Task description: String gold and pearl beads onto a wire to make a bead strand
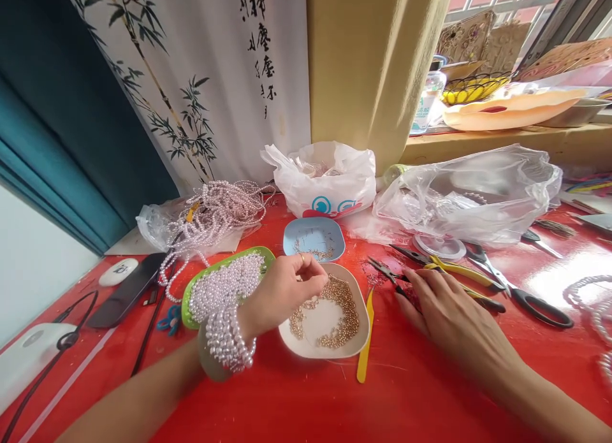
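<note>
On the table (430,392), the dish of small beads (325,319) lies in front of the shallow tray (314,238), with the pearl tray (227,283) to its left, the pliers (430,283) to its right, and the bags (325,178) behind.

A white hanging scroll (201,79) painted with bamboo carries a column of black brush-written Chinese characters, too cursive to read surely, and the white plastic bag (325,178) on the red tabletop (430,392) shows a blue and red printed logo, partly folded and unreadable.
</note>
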{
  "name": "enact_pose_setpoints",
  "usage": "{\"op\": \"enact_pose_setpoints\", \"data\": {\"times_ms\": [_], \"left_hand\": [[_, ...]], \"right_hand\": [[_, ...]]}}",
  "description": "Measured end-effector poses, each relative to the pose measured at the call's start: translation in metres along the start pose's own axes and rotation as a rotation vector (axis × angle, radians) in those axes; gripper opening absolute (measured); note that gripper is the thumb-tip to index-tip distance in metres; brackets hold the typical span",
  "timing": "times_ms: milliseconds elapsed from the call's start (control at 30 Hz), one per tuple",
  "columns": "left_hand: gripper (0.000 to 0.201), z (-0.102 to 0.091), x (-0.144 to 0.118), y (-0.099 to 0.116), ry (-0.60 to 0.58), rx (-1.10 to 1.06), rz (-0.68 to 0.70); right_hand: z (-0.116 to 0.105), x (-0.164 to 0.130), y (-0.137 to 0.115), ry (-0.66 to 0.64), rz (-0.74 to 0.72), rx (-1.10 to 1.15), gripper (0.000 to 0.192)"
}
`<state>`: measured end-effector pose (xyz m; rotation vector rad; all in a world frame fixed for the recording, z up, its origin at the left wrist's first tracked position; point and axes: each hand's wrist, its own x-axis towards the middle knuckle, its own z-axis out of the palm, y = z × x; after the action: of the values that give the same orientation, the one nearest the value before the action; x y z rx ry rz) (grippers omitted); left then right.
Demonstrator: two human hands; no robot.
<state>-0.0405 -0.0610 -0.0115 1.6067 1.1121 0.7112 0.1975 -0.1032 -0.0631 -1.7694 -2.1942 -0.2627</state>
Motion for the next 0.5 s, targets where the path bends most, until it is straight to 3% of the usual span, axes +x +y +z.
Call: {"op": "enact_pose_setpoints", "data": {"times_ms": [100, 233, 333, 500], "left_hand": [[0.008, 0.001, 0.001, 0.000, -0.024, -0.044, -0.024], [0.009, 0.002, 0.001, 0.001, -0.037, -0.150, -0.070], [0.010, 0.004, 0.000, 0.001, -0.047, -0.184, -0.093], [0.010, 0.007, -0.003, 0.001, -0.082, -0.216, -0.109]], "right_hand": [[-0.014, -0.001, -0.002, -0.106, 0.246, 0.463, 0.048], [-0.027, -0.015, -0.012, -0.391, 0.511, 1.098, 0.052], [-0.034, -0.025, -0.027, -0.495, 0.457, 1.170, 0.051], [-0.046, -0.021, -0.052, -0.470, 0.284, 1.117, 0.039]]}}
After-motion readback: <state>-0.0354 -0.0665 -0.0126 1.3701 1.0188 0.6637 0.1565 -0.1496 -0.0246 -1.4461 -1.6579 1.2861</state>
